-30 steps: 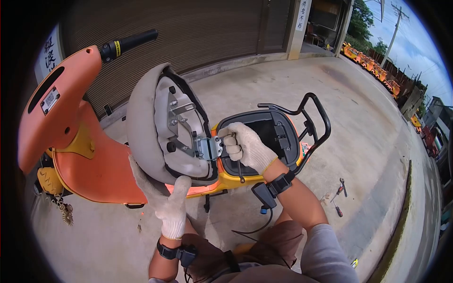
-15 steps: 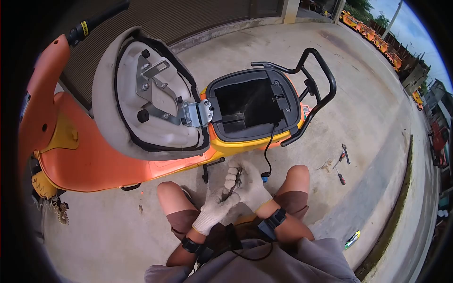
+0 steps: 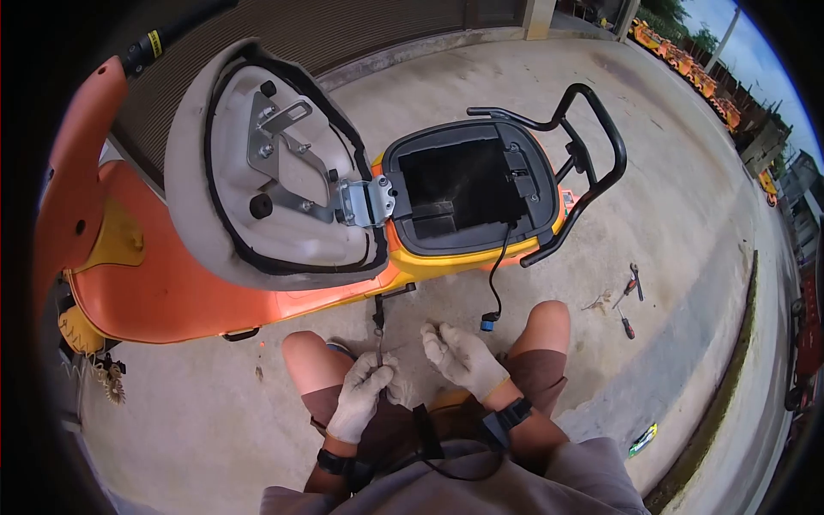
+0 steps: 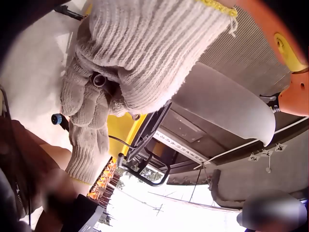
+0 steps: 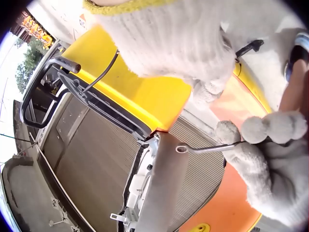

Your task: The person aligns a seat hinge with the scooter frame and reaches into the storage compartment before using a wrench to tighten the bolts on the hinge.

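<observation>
My gloved left hand (image 3: 360, 399) grips a metal ring spanner (image 5: 207, 149) low in front of me, between my knees. The spanner's ring end sticks out past the left fingertips in the right wrist view. My gloved right hand (image 3: 463, 356) hovers just to the right, its fingers loosely bent and nothing visible in them. Beyond the hands stands an orange and yellow scooter (image 3: 197, 283). Its grey seat (image 3: 193, 180) is tipped up, showing the underside with brackets and bolts. A silver hinge (image 3: 365, 202) joins the seat to the black-rimmed storage box (image 3: 412, 249).
From the storage box hangs a black cable (image 3: 493, 283) with a blue-tipped connector. A black rear rack (image 3: 614, 146) juts out right of the box. Several hand tools (image 3: 628, 300) lie on the concrete at the right, and a green packet (image 3: 642, 439) lies nearer me.
My right hand has come down from the hinge with the spanner. Both hands met on it in front of me; now the left holds it and the right has moved away.
</observation>
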`<state>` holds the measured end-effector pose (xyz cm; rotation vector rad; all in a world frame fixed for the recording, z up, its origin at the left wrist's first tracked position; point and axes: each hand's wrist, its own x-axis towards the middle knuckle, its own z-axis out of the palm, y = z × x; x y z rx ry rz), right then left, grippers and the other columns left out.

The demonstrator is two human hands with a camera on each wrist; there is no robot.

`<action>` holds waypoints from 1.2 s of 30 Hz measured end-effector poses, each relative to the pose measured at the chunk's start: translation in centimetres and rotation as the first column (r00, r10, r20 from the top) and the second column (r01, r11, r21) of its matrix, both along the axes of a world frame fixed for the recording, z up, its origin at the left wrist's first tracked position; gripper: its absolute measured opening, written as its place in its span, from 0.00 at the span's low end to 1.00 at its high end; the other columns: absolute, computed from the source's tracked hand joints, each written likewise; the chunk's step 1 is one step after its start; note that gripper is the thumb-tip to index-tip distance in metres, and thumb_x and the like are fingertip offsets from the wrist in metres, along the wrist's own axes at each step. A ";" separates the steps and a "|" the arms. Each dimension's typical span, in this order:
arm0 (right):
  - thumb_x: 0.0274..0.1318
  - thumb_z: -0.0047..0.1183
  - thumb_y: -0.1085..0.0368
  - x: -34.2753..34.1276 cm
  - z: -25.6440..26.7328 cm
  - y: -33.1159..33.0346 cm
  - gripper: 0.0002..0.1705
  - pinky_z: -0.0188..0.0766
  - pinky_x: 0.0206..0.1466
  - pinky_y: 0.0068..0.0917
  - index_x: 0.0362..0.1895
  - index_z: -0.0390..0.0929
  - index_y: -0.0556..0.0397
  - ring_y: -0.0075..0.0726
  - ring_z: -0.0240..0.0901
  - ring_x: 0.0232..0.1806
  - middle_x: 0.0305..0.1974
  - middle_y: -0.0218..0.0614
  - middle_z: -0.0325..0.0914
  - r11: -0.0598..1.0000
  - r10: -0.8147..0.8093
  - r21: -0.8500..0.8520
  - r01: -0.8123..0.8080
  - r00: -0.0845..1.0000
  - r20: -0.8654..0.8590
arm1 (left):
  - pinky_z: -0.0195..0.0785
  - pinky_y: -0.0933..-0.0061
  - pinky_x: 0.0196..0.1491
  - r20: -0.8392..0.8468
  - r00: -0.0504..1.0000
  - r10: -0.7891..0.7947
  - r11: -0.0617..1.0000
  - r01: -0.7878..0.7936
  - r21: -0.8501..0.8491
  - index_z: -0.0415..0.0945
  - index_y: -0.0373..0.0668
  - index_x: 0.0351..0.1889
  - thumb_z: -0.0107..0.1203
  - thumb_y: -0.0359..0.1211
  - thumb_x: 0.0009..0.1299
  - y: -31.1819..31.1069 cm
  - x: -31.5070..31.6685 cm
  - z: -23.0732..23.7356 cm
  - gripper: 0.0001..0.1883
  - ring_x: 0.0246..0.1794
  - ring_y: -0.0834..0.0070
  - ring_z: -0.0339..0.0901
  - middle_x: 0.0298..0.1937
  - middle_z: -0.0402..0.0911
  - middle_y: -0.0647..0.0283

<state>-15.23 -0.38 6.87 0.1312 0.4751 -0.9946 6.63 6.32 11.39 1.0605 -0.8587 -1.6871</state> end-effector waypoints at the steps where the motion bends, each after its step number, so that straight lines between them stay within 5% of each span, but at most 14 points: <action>1: 0.72 0.47 0.63 -0.5 0.6 -0.3 0.14 0.80 0.51 0.36 0.55 0.72 0.59 0.39 0.78 0.48 0.51 0.43 0.78 0.991 0.087 -0.097 -0.094 0.994 -0.071 | 0.69 0.79 0.26 -0.063 0.996 0.067 0.998 -0.066 0.020 0.73 0.41 0.54 0.52 0.34 0.79 -0.1 1.0 -0.2 0.11 0.24 0.79 0.76 0.31 0.80 0.63; 6: 0.75 0.47 0.59 -2.0 9.1 -3.2 0.14 0.78 0.46 0.26 0.56 0.73 0.55 0.31 0.78 0.43 0.50 0.40 0.80 0.858 0.218 -0.298 -0.418 0.822 -0.526 | 0.52 0.82 0.14 0.055 0.917 0.396 0.915 -0.399 0.060 0.75 0.37 0.46 0.52 0.35 0.78 0.5 3.5 1.6 0.09 0.11 0.83 0.63 0.19 0.74 0.67; 10: 0.72 0.49 0.58 -2.8 13.7 -9.1 0.19 0.76 0.40 0.23 0.56 0.77 0.58 0.22 0.76 0.36 0.38 0.30 0.79 0.737 -0.041 -0.459 -0.496 0.645 -0.763 | 0.49 0.84 0.13 0.251 0.775 0.580 0.813 -0.571 -0.115 0.75 0.41 0.44 0.54 0.33 0.77 -0.2 3.9 4.0 0.06 0.10 0.87 0.59 0.18 0.71 0.72; 12: 0.68 0.48 0.63 -1.8 17.7 -11.2 0.19 0.73 0.37 0.20 0.57 0.78 0.60 0.19 0.72 0.32 0.34 0.27 0.76 0.686 -0.250 -0.418 -0.596 0.346 -0.904 | 0.50 0.86 0.16 0.255 0.702 0.665 0.747 -0.624 -0.228 0.75 0.39 0.49 0.54 0.30 0.76 -1.5 4.0 6.2 0.07 0.12 0.90 0.61 0.25 0.77 0.71; 14: 0.68 0.47 0.63 -1.1 19.5 -13.5 0.19 0.75 0.37 0.22 0.56 0.77 0.61 0.22 0.74 0.31 0.33 0.30 0.77 0.608 -0.246 -0.386 -0.694 0.297 -0.923 | 0.53 0.89 0.20 0.198 0.572 0.796 0.593 -0.670 -0.447 0.73 0.35 0.58 0.58 0.27 0.71 -3.1 4.0 9.7 0.17 0.17 0.92 0.62 0.42 0.81 0.64; 15: 0.68 0.47 0.63 -0.4 20.3 -14.2 0.19 0.75 0.37 0.22 0.56 0.77 0.61 0.22 0.74 0.31 0.33 0.30 0.77 0.594 -0.255 -0.392 -0.703 0.297 -0.920 | 0.53 0.89 0.20 0.185 0.562 0.806 0.577 -0.680 -0.452 0.73 0.35 0.58 0.58 0.27 0.71 -3.7 4.0 11.7 0.17 0.17 0.92 0.62 0.42 0.81 0.64; 17: 0.68 0.47 0.63 1.0 21.6 -15.3 0.18 0.76 0.38 0.25 0.55 0.77 0.62 0.25 0.76 0.31 0.32 0.34 0.79 0.562 -0.337 -0.376 -0.737 0.212 -0.917 | 0.70 0.70 0.61 0.136 0.502 0.854 0.444 -0.567 -0.694 0.63 0.28 0.69 0.68 0.28 0.62 -4.7 4.0 15.9 0.37 0.60 0.71 0.75 0.60 0.76 0.54; 20: 0.67 0.45 0.64 2.1 22.0 -17.4 0.18 0.77 0.38 0.28 0.53 0.77 0.62 0.27 0.78 0.33 0.32 0.38 0.81 0.451 -0.471 -0.291 -0.844 0.051 -0.881 | 0.67 0.63 0.66 0.105 0.634 0.766 0.486 -0.466 -0.739 0.57 0.30 0.73 0.74 0.30 0.54 -6.0 3.5 21.1 0.49 0.65 0.64 0.72 0.68 0.70 0.49; 22: 0.65 0.47 0.62 2.8 22.8 -18.0 0.16 0.78 0.43 0.34 0.49 0.79 0.59 0.38 0.82 0.36 0.33 0.42 0.83 0.448 -0.469 -0.246 -0.860 0.008 -0.883 | 0.68 0.63 0.66 0.110 0.610 0.785 0.439 -0.423 -0.793 0.57 0.31 0.73 0.75 0.31 0.53 -7.4 2.6 22.8 0.51 0.65 0.64 0.73 0.67 0.71 0.49; 24: 0.64 0.49 0.59 3.0 21.8 -19.6 0.15 0.77 0.49 0.40 0.46 0.82 0.55 0.53 0.81 0.41 0.35 0.46 0.83 0.189 -0.808 -0.221 -0.957 -0.024 -0.588 | 0.69 0.63 0.66 0.117 0.582 0.804 0.395 -0.377 -0.838 0.57 0.32 0.73 0.76 0.31 0.51 -8.2 2.2 23.7 0.52 0.64 0.64 0.73 0.67 0.71 0.48; 25: 0.62 0.50 0.59 3.2 21.4 -20.2 0.14 0.75 0.52 0.44 0.43 0.84 0.52 0.60 0.78 0.45 0.40 0.47 0.82 0.166 -0.820 -0.221 -0.961 -0.010 -0.573 | 0.70 0.63 0.65 0.175 0.509 0.843 0.395 -0.365 -0.843 0.57 0.32 0.73 0.76 0.32 0.51 -8.5 2.1 23.9 0.52 0.65 0.64 0.74 0.67 0.71 0.48; 28: 0.61 0.50 0.61 3.5 21.0 -21.3 0.13 0.76 0.50 0.45 0.43 0.84 0.51 0.57 0.79 0.44 0.42 0.46 0.81 0.034 -0.888 -0.104 -0.994 0.018 -0.460 | 0.73 0.64 0.63 0.303 0.345 0.888 0.419 -0.341 -0.841 0.57 0.33 0.74 0.76 0.33 0.52 -8.9 2.5 24.3 0.52 0.64 0.64 0.75 0.66 0.72 0.47; 31: 0.61 0.52 0.63 4.2 21.0 -21.5 0.13 0.77 0.51 0.43 0.46 0.85 0.50 0.54 0.79 0.47 0.43 0.44 0.82 -0.018 -0.926 0.195 -0.981 -0.057 -0.373 | 0.73 0.64 0.63 0.245 0.404 0.881 0.408 -0.389 -0.826 0.58 0.33 0.74 0.77 0.35 0.51 -9.3 2.1 24.4 0.53 0.63 0.64 0.76 0.65 0.72 0.48; 36: 0.56 0.53 0.67 4.6 21.1 -20.7 0.08 0.79 0.45 0.42 0.38 0.83 0.50 0.49 0.81 0.44 0.40 0.41 0.80 -0.086 -0.978 0.250 -0.964 0.034 -0.206 | 0.77 0.64 0.60 0.155 0.459 0.875 0.297 -0.257 -0.920 0.59 0.36 0.73 0.78 0.36 0.49 -9.9 0.3 23.0 0.53 0.62 0.62 0.77 0.68 0.68 0.49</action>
